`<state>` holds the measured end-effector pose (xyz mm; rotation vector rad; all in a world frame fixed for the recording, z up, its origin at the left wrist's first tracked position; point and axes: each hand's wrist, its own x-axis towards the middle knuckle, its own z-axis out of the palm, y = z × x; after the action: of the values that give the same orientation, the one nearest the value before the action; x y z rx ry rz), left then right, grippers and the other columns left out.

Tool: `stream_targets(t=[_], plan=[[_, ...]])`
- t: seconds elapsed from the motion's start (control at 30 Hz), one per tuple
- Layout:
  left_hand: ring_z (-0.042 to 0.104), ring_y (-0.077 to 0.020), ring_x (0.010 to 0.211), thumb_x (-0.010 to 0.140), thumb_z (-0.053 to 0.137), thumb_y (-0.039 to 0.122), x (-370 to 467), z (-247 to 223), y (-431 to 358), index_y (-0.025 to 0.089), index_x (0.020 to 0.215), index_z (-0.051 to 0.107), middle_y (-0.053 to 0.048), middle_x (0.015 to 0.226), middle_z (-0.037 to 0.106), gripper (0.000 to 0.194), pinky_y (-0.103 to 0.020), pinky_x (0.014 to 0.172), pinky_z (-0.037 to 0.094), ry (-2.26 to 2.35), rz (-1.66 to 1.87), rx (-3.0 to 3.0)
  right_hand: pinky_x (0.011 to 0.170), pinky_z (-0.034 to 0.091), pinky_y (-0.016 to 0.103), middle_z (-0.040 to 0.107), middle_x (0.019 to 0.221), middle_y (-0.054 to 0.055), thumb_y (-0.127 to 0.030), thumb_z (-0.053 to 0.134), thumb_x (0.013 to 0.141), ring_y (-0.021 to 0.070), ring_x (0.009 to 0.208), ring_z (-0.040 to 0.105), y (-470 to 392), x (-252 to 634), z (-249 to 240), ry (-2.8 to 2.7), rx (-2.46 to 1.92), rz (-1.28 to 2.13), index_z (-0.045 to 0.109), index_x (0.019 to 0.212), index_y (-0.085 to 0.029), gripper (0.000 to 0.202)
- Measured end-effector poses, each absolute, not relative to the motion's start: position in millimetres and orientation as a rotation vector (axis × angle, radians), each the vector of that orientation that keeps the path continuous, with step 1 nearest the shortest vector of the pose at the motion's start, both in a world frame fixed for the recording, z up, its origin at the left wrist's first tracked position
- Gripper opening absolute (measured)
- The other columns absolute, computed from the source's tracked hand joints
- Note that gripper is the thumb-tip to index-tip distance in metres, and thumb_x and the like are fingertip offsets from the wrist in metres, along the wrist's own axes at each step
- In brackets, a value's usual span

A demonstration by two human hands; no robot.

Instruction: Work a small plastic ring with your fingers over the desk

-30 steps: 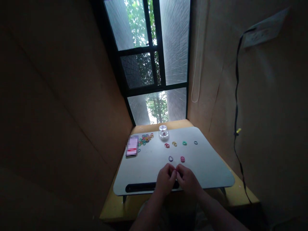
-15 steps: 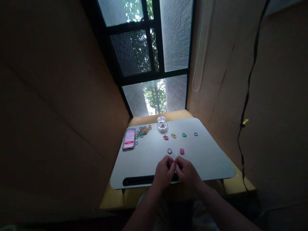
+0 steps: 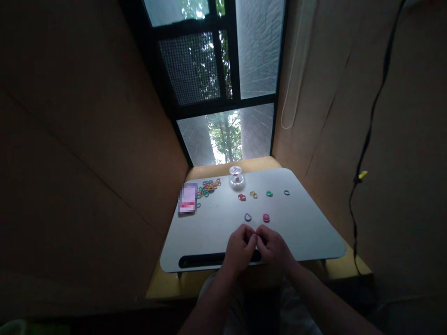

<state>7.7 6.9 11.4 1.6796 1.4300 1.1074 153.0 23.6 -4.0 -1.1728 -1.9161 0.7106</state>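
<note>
My left hand (image 3: 240,246) and my right hand (image 3: 274,247) meet over the front of the white lap table (image 3: 209,232). Both are closed, thumbs and fingertips pinched together on a small pinkish hair tie, mostly hidden by the fingers. Just beyond them lie a purple hair tie (image 3: 247,217) and a pink bunch of ties (image 3: 266,217). Farther back sit a red group (image 3: 242,197), a yellow group (image 3: 253,195), a green group (image 3: 269,193) and a single dark blue tie (image 3: 287,192).
A mixed pile of coloured hair ties (image 3: 209,187) lies at the back left, beside a phone (image 3: 187,199) with a blurred screen. A clear round container (image 3: 237,179) stands at the back. The table has a black slot (image 3: 202,260) near its front edge. Walls flank both sides.
The view has shifted slightly. My hands stay together with fingertips pinched, their grip changing only a little; the ties on the table lie as before.
</note>
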Motion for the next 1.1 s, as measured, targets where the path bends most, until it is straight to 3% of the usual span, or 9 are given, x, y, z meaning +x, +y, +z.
stream_targets(t=[1.1], plan=[[0.048, -0.0119, 0.063, 0.085, 0.053, 0.026, 7.1, 3.8, 4.0, 0.018, 0.077, 0.055, 0.003, 0.068, 0.057, 0.012, -0.024, 0.060, 0.034, 1.429, 1.161, 1.742, 0.057, 0.033, 0.024, 0.053, 0.064, -0.003, -0.021, 0.045, 0.086, 0.0133, 0.059, 0.050, 17.2, 151.2, -3.7, -1.930, -1.166, 0.640, 0.046, 0.073, -0.021, 0.013]])
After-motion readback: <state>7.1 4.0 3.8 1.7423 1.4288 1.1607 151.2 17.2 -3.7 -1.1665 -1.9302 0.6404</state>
